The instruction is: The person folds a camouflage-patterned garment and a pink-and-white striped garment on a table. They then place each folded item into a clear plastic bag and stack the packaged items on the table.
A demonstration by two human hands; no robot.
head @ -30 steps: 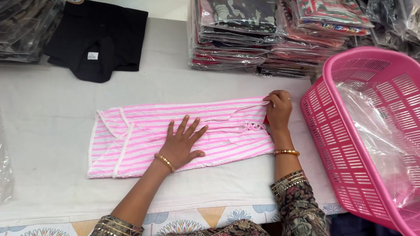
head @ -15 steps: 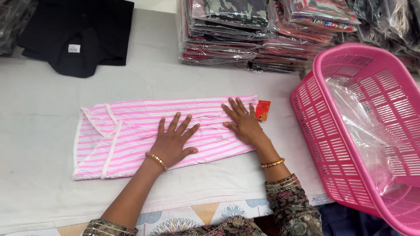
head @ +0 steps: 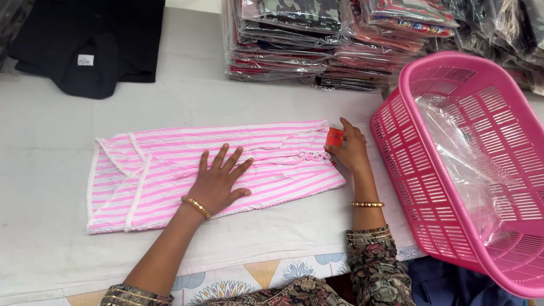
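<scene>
Your left hand (head: 218,184) lies flat with fingers spread on the folded pink striped garment (head: 209,170) at mid-frame on the tabletop (head: 51,130), your right hand (head: 350,150) pinches its small red tag (head: 335,137), the pink basket (head: 470,164) beside it at right, and bagged clothes stacks (head: 294,45) sit beyond.

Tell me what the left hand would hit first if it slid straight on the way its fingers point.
The left hand lies flat on the pink striped garment, fingers pointing away and slightly right. Going on, it would cross bare table, then probably meet the stack of bagged clothes; depth is hard to judge.
</scene>
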